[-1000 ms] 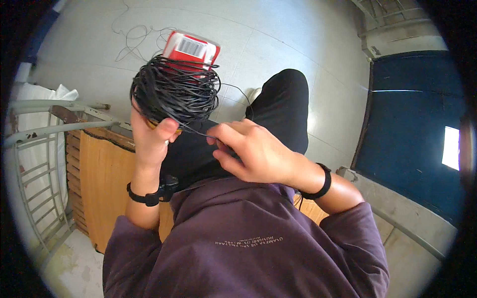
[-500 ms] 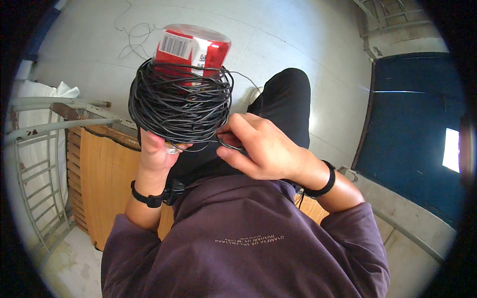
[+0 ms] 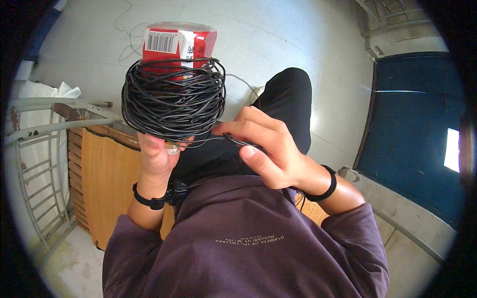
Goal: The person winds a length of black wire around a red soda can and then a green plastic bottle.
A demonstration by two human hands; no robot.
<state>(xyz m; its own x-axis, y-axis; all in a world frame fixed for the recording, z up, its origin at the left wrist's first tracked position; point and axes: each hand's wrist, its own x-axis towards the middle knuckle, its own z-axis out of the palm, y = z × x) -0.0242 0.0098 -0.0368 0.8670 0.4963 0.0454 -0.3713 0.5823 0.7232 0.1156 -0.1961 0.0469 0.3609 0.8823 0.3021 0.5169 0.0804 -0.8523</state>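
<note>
Although a thick bundle of black cord [image 3: 174,102] is wrapped around the red bottle [image 3: 174,55], not all that can be seen of the cord is wound there. Many loops are laid over each other, a bit messy, and the middle of the bottle is hidden by them. The wide end is left bare. The bottle is held up in front of the person, above the floor [image 3: 278,39], left of the black trousers [image 3: 285,99]. Its narrow end is gripped by the bent fingers of the left hand [image 3: 155,158], and part of that grip is hidden.

From the loops, some cord is led to the right hand [image 3: 271,144]. There the fingers are half curled, the thumb is set apart, and dark cord is seen between them; how tightly it is held cannot be told. Another loose bit is seen beside the loops, on the right. On the floor, a thin, curly dark line [image 3: 130,34] is seen; whether it is joined to the bundle, and how much is left to wind, cannot be told.
</note>
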